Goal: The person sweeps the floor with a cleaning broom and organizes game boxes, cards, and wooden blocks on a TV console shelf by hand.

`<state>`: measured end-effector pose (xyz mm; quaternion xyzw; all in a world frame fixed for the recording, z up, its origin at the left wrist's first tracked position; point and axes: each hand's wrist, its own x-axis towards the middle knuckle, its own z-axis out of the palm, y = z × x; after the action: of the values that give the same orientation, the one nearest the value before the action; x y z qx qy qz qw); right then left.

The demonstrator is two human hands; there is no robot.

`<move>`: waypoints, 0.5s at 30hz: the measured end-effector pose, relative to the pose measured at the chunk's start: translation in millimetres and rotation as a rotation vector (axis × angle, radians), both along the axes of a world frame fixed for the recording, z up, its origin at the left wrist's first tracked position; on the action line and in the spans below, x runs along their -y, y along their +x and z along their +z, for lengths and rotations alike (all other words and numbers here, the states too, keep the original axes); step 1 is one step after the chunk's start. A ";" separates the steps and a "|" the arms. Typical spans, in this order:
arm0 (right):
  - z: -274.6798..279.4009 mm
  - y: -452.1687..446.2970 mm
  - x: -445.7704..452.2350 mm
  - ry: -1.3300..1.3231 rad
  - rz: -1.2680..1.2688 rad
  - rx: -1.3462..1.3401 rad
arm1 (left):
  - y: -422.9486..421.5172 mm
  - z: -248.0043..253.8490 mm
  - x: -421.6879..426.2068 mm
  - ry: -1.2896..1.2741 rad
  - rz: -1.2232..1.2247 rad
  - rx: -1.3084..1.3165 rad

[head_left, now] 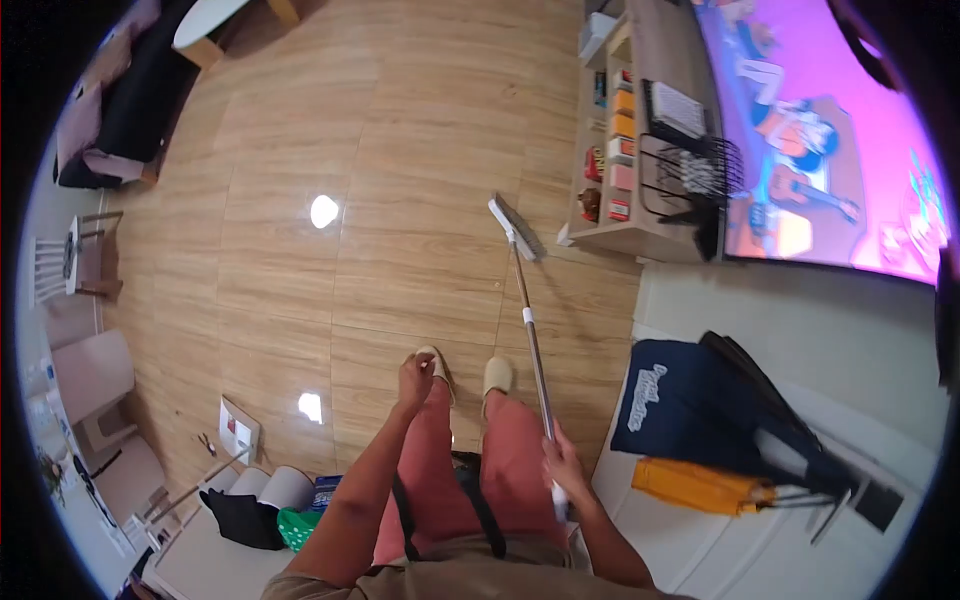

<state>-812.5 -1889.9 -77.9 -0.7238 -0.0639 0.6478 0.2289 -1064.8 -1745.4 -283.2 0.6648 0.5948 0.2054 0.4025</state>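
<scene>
My right hand point(565, 468) is wrapped round the upper part of a long-handled floor brush point(535, 360), near the handle's white end. The metallic pole runs forward to a white head point(516, 228) with grey bristles, resting on the floor beside the shelf unit's near corner. My left hand point(417, 380) hangs in the air over my left slipper, its fingers curled together with nothing visible in them. Both of my feet are in beige slippers point(498, 375) on the wood-look tiles.
At the right stands a shelf unit point(600, 232) with small boxes, beside a lit screen point(800, 150). Bags, one navy point(680, 400) and one yellow point(700, 485), hang from a white door. A dustpan point(238, 430) lies at the left; a dark sofa point(140, 110) stands far left.
</scene>
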 end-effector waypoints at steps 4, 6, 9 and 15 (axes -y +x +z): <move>-7.0 26.0 6.9 0.108 0.192 0.153 | 67.9 -94.2 -51.9 -0.196 0.193 0.136; -19.8 23.8 -9.6 0.115 0.454 0.469 | 103.2 -156.6 -68.3 -0.289 0.247 0.263; -84.0 30.0 48.0 -0.043 0.393 0.529 | 158.7 -270.5 -80.2 -0.410 0.296 0.347; -133.1 40.4 15.4 -0.227 0.375 0.589 | 234.3 -447.3 -80.2 0.199 -0.247 -0.115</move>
<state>-772.1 -1905.3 -211.0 -0.8758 -0.1864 0.4452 -0.0041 -830.6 -1665.1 -730.5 0.7802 0.5074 0.1737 0.3220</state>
